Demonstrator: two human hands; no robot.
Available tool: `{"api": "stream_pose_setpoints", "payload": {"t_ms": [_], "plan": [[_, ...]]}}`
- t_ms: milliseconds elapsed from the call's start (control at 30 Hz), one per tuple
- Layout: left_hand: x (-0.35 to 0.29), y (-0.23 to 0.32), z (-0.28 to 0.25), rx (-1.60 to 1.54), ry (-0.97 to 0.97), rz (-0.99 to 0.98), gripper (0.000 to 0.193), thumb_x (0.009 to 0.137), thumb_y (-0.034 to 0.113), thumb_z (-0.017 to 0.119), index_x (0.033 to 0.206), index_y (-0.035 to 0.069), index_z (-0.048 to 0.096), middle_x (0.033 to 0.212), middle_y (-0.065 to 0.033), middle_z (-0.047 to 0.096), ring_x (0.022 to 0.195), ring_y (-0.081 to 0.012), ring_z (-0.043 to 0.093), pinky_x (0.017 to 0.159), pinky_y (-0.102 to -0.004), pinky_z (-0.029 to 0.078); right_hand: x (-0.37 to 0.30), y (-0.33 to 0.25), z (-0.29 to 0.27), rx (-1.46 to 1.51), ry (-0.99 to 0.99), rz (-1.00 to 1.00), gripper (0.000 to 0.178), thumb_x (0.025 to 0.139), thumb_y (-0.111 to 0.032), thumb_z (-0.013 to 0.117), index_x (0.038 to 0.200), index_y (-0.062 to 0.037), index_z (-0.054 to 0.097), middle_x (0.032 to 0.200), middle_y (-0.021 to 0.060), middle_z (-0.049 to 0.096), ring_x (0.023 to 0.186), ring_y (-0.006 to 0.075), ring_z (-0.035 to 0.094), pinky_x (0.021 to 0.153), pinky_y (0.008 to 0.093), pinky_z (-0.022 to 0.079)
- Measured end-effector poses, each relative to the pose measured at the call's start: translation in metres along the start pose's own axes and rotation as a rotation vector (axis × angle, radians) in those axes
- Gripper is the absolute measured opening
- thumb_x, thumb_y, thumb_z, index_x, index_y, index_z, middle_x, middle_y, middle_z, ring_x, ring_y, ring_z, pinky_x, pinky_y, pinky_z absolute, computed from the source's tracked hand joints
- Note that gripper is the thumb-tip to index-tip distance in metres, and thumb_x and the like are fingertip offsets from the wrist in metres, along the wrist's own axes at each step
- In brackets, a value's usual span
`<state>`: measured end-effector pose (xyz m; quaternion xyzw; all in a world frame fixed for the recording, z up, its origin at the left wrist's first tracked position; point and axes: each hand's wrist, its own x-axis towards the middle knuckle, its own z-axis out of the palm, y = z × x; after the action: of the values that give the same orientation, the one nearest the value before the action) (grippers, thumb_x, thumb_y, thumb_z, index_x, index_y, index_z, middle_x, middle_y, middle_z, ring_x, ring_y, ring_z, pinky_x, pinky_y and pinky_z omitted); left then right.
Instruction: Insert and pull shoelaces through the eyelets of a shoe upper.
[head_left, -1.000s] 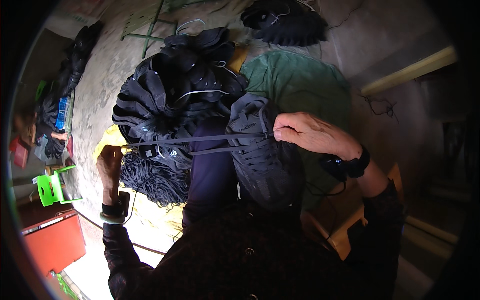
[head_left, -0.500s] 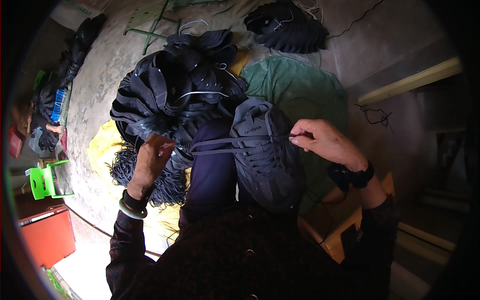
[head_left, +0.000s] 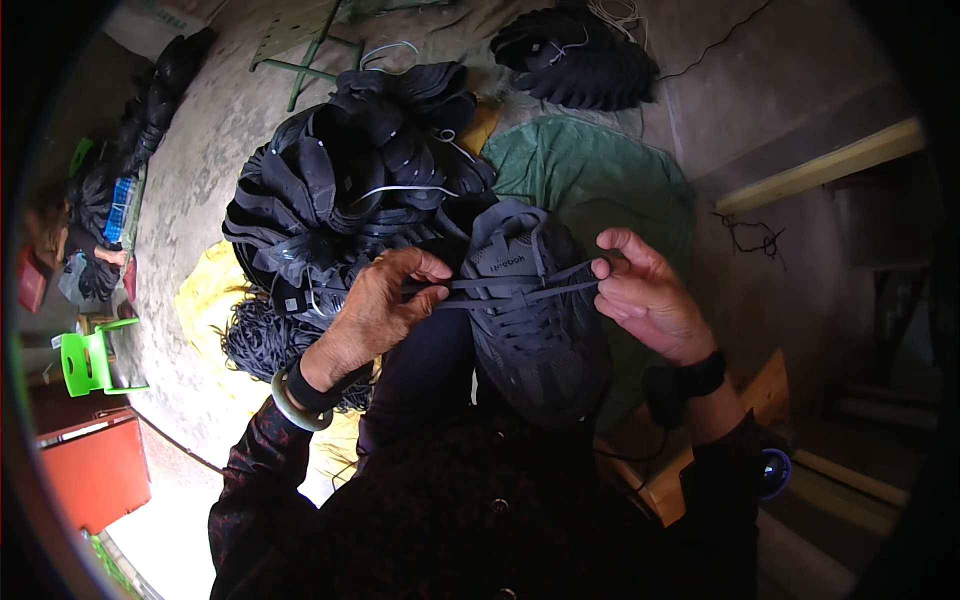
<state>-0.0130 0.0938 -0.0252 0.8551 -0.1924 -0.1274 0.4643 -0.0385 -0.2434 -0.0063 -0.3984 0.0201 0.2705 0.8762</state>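
Note:
A dark grey lace-up shoe (head_left: 540, 350) rests at my lap, its toe toward me and its tongue raised. My right hand (head_left: 650, 300), beside the shoe's right edge, pinches a dark flat shoelace (head_left: 562, 291) and draws it out taut. On the left, my left hand (head_left: 385, 305) curls its thumb and forefinger around the lace strands that cross the shoe's upper; the other fingertips are partly hidden. Lower down, the lacing runs criss-cross through the eyelets.
A big heap of black shoe parts (head_left: 350, 170) lies ahead, beside a green cloth (head_left: 590, 180). Loose dark laces (head_left: 260, 335) lie on a yellow sheet (head_left: 205, 285) at left. Farther out are another black bundle (head_left: 580, 65), a green chair (head_left: 85, 360) and a wooden beam (head_left: 820, 165).
My left hand has moved right, to the lace strands by the shoe. My right hand has shifted slightly right and turned, pulling the lace farther out.

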Motion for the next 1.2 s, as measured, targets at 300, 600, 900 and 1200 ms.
{"api": "stream_pose_setpoints", "payload": {"t_ms": [300, 600, 900, 1200], "plan": [[0.003, 0.005, 0.006, -0.154, -0.057, -0.013, 0.016, 0.092, 0.011, 0.076, 0.103, 0.001, 0.07, 0.096, -0.0072, 0.069, 0.088, -0.0143, 0.066, 0.078, -0.0291, 0.054, 0.005, 0.016, 0.002, -0.372, 0.147, -0.191, 0.041, 0.089, 0.006, 0.064, 0.129, -0.0054, 0.063, 0.102, 0.001, 0.06, 0.069, 0.0022, 0.046, 0.058, 0.0177, 0.037], [0.002, -0.004, 0.004, -0.334, -0.105, -0.111, 0.019, 0.098, 0.02, 0.072, 0.095, 0.001, 0.067, 0.082, 0.0026, 0.063, 0.08, -0.0047, 0.055, 0.075, -0.0241, 0.046, 0.012, 0.032, 0.013, -0.324, 0.256, -0.26, 0.018, 0.1, -0.007, 0.064, 0.117, -0.0042, 0.066, 0.092, -0.0019, 0.059, 0.067, 0.0026, 0.047, 0.057, 0.0203, 0.044], [-0.038, -0.029, -0.029, -0.417, 0.001, -0.243, 0.013, 0.097, 0.011, 0.071, 0.089, 0.003, 0.065, 0.08, 0.0049, 0.061, 0.079, -0.0035, 0.055, 0.076, -0.0223, 0.044, 0.013, 0.037, 0.028, -0.721, 0.296, -0.242, 0.012, 0.101, -0.009, 0.062, 0.112, -0.0063, 0.066, 0.088, -0.0033, 0.057, 0.069, 0.0022, 0.051, 0.061, 0.0191, 0.047], [-0.079, -0.077, -0.084, -0.412, 0.139, -0.381, 0.016, 0.096, 0.014, 0.072, 0.086, 0.005, 0.064, 0.077, 0.0092, 0.054, 0.072, -0.0019, 0.043, 0.066, -0.0212, 0.035, 0.013, 0.037, 0.031, -0.85, 0.248, -0.202, 0.024, 0.093, 0.003, 0.062, 0.112, -0.0098, 0.069, 0.083, -0.0073, 0.046, 0.067, 0.0001, 0.046, 0.061, 0.0176, 0.042]]}}
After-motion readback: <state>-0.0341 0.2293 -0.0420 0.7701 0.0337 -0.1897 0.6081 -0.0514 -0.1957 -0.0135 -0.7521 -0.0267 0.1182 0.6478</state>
